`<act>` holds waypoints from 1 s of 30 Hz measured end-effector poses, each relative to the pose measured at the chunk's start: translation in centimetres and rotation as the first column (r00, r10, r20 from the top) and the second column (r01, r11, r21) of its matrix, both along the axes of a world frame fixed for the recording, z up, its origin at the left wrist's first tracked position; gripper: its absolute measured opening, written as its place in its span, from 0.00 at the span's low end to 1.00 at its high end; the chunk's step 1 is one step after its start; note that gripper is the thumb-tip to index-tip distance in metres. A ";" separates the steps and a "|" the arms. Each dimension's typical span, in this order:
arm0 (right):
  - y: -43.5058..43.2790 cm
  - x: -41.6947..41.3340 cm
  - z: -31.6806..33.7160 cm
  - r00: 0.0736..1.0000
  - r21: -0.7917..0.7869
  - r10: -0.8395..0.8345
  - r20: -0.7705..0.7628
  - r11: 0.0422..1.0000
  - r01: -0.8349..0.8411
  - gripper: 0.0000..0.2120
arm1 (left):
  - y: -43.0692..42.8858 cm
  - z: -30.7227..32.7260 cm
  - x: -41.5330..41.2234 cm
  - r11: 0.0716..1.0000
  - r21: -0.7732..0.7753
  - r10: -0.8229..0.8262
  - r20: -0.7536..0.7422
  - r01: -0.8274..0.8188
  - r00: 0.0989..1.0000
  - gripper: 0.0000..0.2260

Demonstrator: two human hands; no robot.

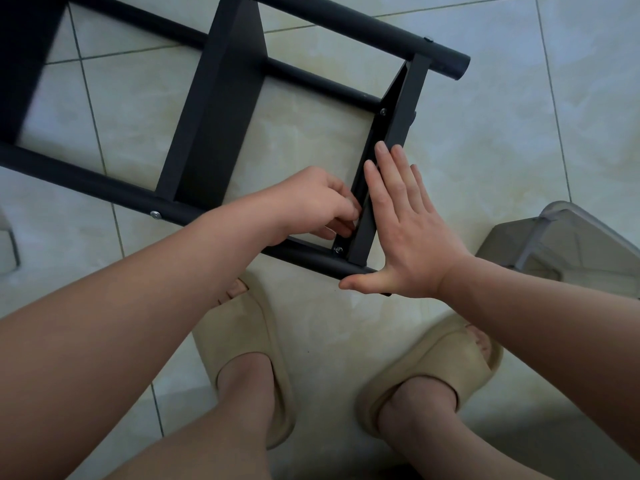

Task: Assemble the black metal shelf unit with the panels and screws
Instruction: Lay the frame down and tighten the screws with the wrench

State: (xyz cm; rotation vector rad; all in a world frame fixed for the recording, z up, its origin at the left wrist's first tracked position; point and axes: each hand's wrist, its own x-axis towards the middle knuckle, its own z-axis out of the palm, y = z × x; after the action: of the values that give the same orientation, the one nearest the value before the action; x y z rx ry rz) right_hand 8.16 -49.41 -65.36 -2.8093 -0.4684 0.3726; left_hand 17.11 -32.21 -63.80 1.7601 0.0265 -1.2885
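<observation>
The black metal shelf unit (214, 109) lies on its side on the tiled floor, with round tube legs and flat panels between them. The end panel (391, 133) stands on edge at the right, with a screw (383, 111) near its far end and another screw (338, 250) near its near end. My right hand (401, 223) lies flat, fingers straight, against the outer face of this panel. My left hand (311, 202) has curled fingers at the panel's inner face; what the fingertips hold is hidden.
My two feet in beige slippers (242, 358) stand just below the frame on the pale tile floor (502, 133). A clear plastic container (568, 244) sits at the right edge. Another screw (155, 214) shows on the near tube leg.
</observation>
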 end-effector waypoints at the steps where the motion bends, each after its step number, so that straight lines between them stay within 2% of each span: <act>1: 0.0 0.0 0.0 1.000 0.001 0.000 0.002 1.000 0.000 0.65 | 0.0 0.0 0.0 1.000 -0.007 0.014 -0.007 -0.014 1.000 0.04; 9: 0.0 -0.1 -0.1 1.000 0.000 0.001 0.008 1.000 -0.001 0.65 | 0.0 -0.4 -0.1 0.999 0.001 0.042 0.092 -0.042 0.995 0.03; 13: 0.0 -0.1 -0.1 1.000 0.002 0.001 0.010 1.000 -0.001 0.65 | -0.2 -0.3 -0.2 0.995 -0.030 0.099 0.047 -0.098 0.994 0.02; 23: 0.0 -0.1 -0.1 1.000 0.017 0.000 0.010 1.000 0.000 0.64 | 0.4 -0.4 0.1 0.999 0.035 0.002 0.076 -0.005 0.997 0.03; 30: 0.0 -0.1 -0.1 1.000 0.011 0.001 0.009 1.000 -0.001 0.64 | 0.2 -0.5 -0.1 0.998 0.006 0.055 0.092 -0.056 0.994 0.04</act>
State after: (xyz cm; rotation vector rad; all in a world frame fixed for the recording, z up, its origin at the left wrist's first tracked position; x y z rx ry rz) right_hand 8.09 -49.42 -65.48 -2.8012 -0.4724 0.3566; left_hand 17.05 -31.96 -64.34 1.8119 0.0288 -1.1680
